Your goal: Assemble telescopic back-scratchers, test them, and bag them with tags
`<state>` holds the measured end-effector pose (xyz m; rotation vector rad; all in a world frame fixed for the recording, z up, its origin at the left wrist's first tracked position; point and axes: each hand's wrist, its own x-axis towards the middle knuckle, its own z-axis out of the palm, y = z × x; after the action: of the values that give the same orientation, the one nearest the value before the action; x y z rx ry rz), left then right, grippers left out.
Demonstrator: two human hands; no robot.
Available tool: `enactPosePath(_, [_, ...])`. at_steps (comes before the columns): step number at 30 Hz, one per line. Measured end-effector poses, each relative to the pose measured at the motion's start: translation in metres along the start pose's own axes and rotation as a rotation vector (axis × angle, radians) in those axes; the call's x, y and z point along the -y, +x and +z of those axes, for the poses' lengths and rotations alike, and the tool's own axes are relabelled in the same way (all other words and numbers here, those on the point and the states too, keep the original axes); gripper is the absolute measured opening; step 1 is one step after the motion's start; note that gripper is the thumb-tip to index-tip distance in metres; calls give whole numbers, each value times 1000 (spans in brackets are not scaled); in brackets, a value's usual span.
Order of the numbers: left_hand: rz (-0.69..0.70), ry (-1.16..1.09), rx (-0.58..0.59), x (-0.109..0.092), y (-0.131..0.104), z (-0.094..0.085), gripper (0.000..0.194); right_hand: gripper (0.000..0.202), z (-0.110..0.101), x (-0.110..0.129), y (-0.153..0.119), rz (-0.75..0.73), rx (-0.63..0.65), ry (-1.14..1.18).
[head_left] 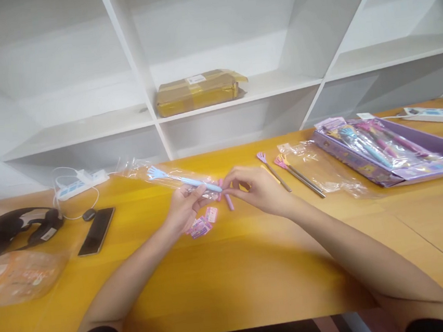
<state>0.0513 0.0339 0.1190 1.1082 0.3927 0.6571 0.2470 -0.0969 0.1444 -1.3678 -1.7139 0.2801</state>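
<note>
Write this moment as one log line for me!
left hand: holds blue scratcher in clear wrapper | right hand: at scratcher's handle end | table: small cards, purple box at right

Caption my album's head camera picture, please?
Left hand holds a blue scratcher in clear plastic, right hand at its end.

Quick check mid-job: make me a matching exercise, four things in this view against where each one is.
Things
1. Blue hand-shaped stick
2. Taped cardboard box
3. Dark phone
4. Purple box

Places
A. On the table, left of both hands
B. In the left hand, its handle end at the right hand's fingertips
C. On the table's right side, with wrapped sticks in it
D. On a white shelf

Pairs: 1-B; 2-D; 3-A; 4-C
</note>
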Motion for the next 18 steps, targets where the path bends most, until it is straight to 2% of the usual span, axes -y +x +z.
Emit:
enactPosePath(5, [-73,3,75,9,-5,5,37,19,11,-2,-2,-100,-49,-8])
enactPosePath(9, [-109,1,118,15,-8,7,36,16,19,-5,-3,-94,-57,-40])
enactPosePath(14, [-98,25,126,11,-5,3,33,15,13,-4,-3,-115,-10,-54])
enactPosePath(16, [-85,39,85,4,-1,-1,35,25,4,-3,-3,-157,45,-64])
enactPosePath(18, [-88,54,57,-4,1,-5,35,44,-4,-3,-3,-215,100,-120])
